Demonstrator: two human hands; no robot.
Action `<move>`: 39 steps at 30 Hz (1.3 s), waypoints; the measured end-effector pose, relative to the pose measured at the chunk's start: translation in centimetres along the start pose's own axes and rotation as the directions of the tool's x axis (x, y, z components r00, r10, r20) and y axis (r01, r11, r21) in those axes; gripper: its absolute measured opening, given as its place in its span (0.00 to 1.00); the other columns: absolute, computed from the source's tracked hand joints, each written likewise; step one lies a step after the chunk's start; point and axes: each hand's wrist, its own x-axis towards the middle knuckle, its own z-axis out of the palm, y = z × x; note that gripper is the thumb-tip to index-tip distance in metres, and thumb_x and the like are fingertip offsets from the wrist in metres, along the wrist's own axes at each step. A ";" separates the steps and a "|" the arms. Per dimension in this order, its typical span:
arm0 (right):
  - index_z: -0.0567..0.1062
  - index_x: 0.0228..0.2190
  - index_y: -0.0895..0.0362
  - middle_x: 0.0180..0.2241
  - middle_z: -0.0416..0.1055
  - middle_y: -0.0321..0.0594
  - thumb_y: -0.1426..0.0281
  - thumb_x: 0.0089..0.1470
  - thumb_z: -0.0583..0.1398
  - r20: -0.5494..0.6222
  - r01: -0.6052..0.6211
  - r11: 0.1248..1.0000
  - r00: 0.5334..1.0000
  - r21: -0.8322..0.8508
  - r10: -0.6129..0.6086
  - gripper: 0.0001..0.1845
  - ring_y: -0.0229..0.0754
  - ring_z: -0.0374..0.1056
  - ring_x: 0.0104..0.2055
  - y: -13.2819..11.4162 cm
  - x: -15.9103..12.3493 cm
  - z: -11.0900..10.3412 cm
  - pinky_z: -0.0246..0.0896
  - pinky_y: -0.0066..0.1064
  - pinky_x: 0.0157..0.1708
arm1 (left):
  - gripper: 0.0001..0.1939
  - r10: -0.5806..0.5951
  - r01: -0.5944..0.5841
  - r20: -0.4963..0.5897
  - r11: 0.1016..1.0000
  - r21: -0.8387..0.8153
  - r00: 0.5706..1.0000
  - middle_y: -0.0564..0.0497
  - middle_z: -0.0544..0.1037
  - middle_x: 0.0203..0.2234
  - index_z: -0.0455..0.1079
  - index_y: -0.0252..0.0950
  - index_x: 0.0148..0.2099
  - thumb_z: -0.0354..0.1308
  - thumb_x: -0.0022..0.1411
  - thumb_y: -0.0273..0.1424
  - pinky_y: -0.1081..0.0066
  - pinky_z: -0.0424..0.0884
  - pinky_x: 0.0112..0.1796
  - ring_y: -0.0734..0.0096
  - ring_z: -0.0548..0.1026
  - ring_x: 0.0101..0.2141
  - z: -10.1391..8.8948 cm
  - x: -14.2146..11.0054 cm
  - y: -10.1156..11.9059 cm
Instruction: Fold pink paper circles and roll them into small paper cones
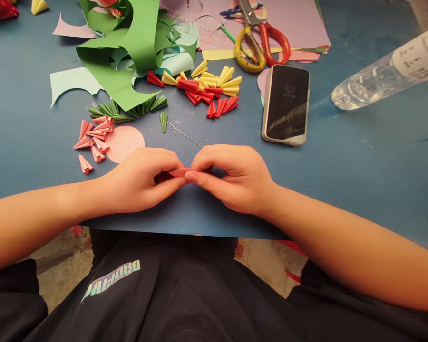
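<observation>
Between the fingertips of both hands is a small piece of pink paper (pixel 180 172), folded or rolled; its exact shape is partly hidden. My left hand (pixel 142 180) pinches its left end, and my right hand (pixel 235 178) pinches its right end, thumb on top. Beyond the hands lies a thin metal needle (pixel 181 133), its near end reaching my right fingers. One green paper cone (pixel 163 122) lies at its far end. Left of my left hand sit a pink paper circle (pixel 126 142) and several pink paper cones (pixel 100 135).
Green cones (pixel 109 111), red cones (pixel 199 90) and yellow cones (pixel 230 78) lie farther back, near green paper scraps (pixel 139 38). Scissors (pixel 262 45) rest on paper sheets. A phone (pixel 287 104) and a plastic bottle (pixel 374 80) lie to the right on the blue table (pixel 360 180).
</observation>
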 end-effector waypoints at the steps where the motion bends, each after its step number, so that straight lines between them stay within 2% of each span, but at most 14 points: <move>1: 0.76 0.31 0.56 0.27 0.76 0.35 0.70 0.65 0.65 0.007 -0.007 1.000 1.000 0.026 0.007 0.09 0.35 0.68 0.28 0.0 0.0 0.0 0.64 0.28 0.32 | 0.11 0.008 -0.008 0.006 1.000 0.003 1.000 0.52 0.79 0.27 0.72 0.36 0.33 0.57 0.70 0.29 0.71 0.65 0.30 0.73 0.71 0.26 -0.1 0.0 0.0; 4: 0.77 0.32 0.56 0.27 0.76 0.35 0.71 0.67 0.62 0.026 -0.008 1.000 1.000 0.029 0.007 0.09 0.35 0.67 0.28 0.1 0.1 0.0 0.64 0.27 0.32 | 0.09 0.020 -0.021 0.020 1.000 0.019 1.000 0.52 0.79 0.28 0.72 0.37 0.34 0.56 0.69 0.27 0.72 0.66 0.31 0.73 0.73 0.27 -0.3 -0.2 0.1; 9: 0.76 0.32 0.56 0.27 0.75 0.35 0.70 0.66 0.63 0.048 0.053 0.997 0.998 -0.062 -0.050 0.07 0.35 0.66 0.27 0.3 0.1 -0.2 0.63 0.28 0.30 | 0.11 -0.004 0.004 0.004 0.996 0.092 1.000 0.52 0.79 0.26 0.73 0.37 0.34 0.56 0.71 0.31 0.71 0.66 0.30 0.72 0.74 0.26 -0.5 -0.5 0.0; 11: 0.75 0.32 0.56 0.26 0.74 0.35 0.70 0.66 0.62 0.057 0.067 0.993 0.996 -0.097 -0.062 0.08 0.35 0.67 0.27 0.3 0.1 -0.3 0.63 0.27 0.30 | 0.09 -0.030 0.034 -0.041 0.996 0.083 0.999 0.52 0.80 0.27 0.74 0.37 0.36 0.58 0.71 0.32 0.71 0.67 0.30 0.72 0.75 0.26 -0.4 -0.8 -0.2; 13: 0.75 0.32 0.55 0.26 0.74 0.35 0.70 0.66 0.63 0.046 0.063 0.987 0.997 -0.144 -0.057 0.08 0.36 0.67 0.27 0.2 0.1 -0.3 0.62 0.28 0.29 | 0.04 -0.080 0.079 -0.115 0.997 -0.006 0.990 0.53 0.83 0.31 0.74 0.37 0.43 0.62 0.69 0.32 0.72 0.72 0.31 0.72 0.79 0.29 -0.2 -1.0 -0.5; 15: 0.76 0.31 0.55 0.25 0.74 0.34 0.71 0.65 0.64 0.022 0.036 0.982 0.999 -0.187 -0.032 0.08 0.35 0.66 0.25 0.1 0.0 -0.3 0.60 0.28 0.26 | 0.11 -0.136 0.115 -0.200 0.987 -0.115 0.970 0.52 0.84 0.34 0.72 0.38 0.49 0.66 0.67 0.32 0.73 0.77 0.33 0.71 0.82 0.32 0.0 -1.3 -0.9; 18: 0.76 0.29 0.56 0.22 0.73 0.32 0.70 0.64 0.66 -0.040 -0.030 0.974 0.999 -0.224 0.022 0.10 0.34 0.65 0.22 0.0 0.0 -0.1 0.58 0.28 0.24 | 0.12 -0.148 0.100 -0.289 0.980 -0.174 0.946 0.53 0.82 0.34 0.70 0.38 0.46 0.69 0.64 0.32 0.73 0.80 0.34 0.70 0.83 0.34 0.1 -1.5 -1.1; 22: 0.77 0.28 0.55 0.22 0.75 0.33 0.69 0.63 0.67 -0.107 -0.074 0.971 0.993 -0.228 0.051 0.10 0.35 0.66 0.22 0.0 -0.2 0.0 0.59 0.28 0.24 | 0.10 -0.187 0.136 -0.252 0.968 -0.209 0.950 0.51 0.82 0.34 0.73 0.36 0.42 0.70 0.62 0.32 0.74 0.81 0.32 0.71 0.83 0.33 0.0 -1.3 -1.0; 28: 0.79 0.33 0.58 0.24 0.75 0.34 0.71 0.63 0.66 -0.048 -0.005 0.972 0.999 -0.234 -0.006 0.05 0.34 0.66 0.24 0.2 -0.3 -0.1 0.60 0.27 0.27 | 0.07 -0.200 0.128 -0.209 0.940 -0.315 0.957 0.48 0.85 0.37 0.75 0.36 0.38 0.69 0.63 0.31 0.69 0.85 0.41 0.65 0.85 0.39 0.1 -1.0 -1.0; 34: 0.76 0.31 0.57 0.24 0.71 0.33 0.69 0.64 0.66 -0.026 0.024 0.971 0.999 -0.237 -0.030 0.09 0.34 0.62 0.24 0.3 -0.2 0.1 0.58 0.26 0.27 | 0.12 -0.240 0.169 -0.099 0.872 -0.460 0.966 0.47 0.85 0.40 0.76 0.34 0.42 0.72 0.61 0.35 0.68 0.85 0.44 0.64 0.85 0.40 0.2 -1.1 -0.9; 39: 0.73 0.29 0.56 0.24 0.69 0.33 0.68 0.65 0.66 -0.002 0.033 0.972 0.999 -0.232 -0.034 0.12 0.34 0.61 0.25 0.4 -0.2 0.2 0.58 0.27 0.27 | 0.14 -0.259 0.181 -0.118 0.875 -0.449 0.959 0.48 0.84 0.39 0.74 0.35 0.43 0.72 0.61 0.34 0.66 0.85 0.44 0.64 0.85 0.39 0.4 -1.0 -0.8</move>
